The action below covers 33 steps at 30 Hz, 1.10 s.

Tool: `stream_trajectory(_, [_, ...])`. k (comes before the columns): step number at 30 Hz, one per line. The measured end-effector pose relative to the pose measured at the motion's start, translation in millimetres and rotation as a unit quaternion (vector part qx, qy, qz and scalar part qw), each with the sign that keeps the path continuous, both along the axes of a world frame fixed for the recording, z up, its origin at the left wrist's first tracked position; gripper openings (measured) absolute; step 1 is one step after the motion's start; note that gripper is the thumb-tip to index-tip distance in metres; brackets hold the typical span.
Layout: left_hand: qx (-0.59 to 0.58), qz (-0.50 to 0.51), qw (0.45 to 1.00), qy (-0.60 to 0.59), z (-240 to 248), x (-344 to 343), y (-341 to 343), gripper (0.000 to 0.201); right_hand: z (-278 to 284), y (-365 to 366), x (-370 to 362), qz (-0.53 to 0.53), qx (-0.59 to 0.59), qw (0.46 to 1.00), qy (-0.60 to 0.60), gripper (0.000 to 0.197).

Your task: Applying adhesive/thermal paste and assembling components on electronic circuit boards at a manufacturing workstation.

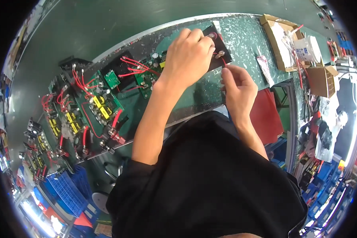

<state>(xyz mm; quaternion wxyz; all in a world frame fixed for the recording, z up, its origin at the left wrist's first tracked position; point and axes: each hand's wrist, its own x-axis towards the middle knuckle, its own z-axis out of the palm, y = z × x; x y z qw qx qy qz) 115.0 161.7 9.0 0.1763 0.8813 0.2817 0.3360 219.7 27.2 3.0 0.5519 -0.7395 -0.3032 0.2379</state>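
Observation:
My left hand (190, 55) reaches over a black panel (219, 44) with metal terminals on it. Its fingers are curled together at the panel; what they grip is hidden behind the hand. Just right of the panel, my right hand (240, 87) pinches a thin red wire (225, 61) between thumb and forefinger. This wire runs up to a metal terminal (220, 54) on the panel. Partly covered by my left wrist, a green circuit board (144, 82) lies to the left of the panel, with several red leads (134, 63) rising from it.
More circuit boards with yellow components (102, 107) and red wires line the bench (242, 35) at the left. To the right are a white-and-red packet (264, 69), an open cardboard box (274, 39) and a smaller divided carton (323, 81). Blue baskets (69, 190) stand below left.

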Motion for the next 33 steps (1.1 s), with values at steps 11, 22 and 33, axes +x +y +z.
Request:
stream_trajectory(11, [-0.171, -0.066, 0.962, 0.203, 45, 20, 25, 0.021, -11, 16, 8, 0.034, 0.085, 0.905, -0.415, 0.011])
stream_trajectory(22, [-0.166, -0.056, 0.944, 0.28, 56, 22, 32, 0.021, -11, 4, 13, 0.022, 0.085, 0.954, -0.287, 0.008])
stream_trajectory(33, [-0.037, 0.07, 0.978, 0.192, 14, 19, -1, 0.025, -1, 10, 10, 0.097, 0.009, 0.986, -0.134, 0.021])
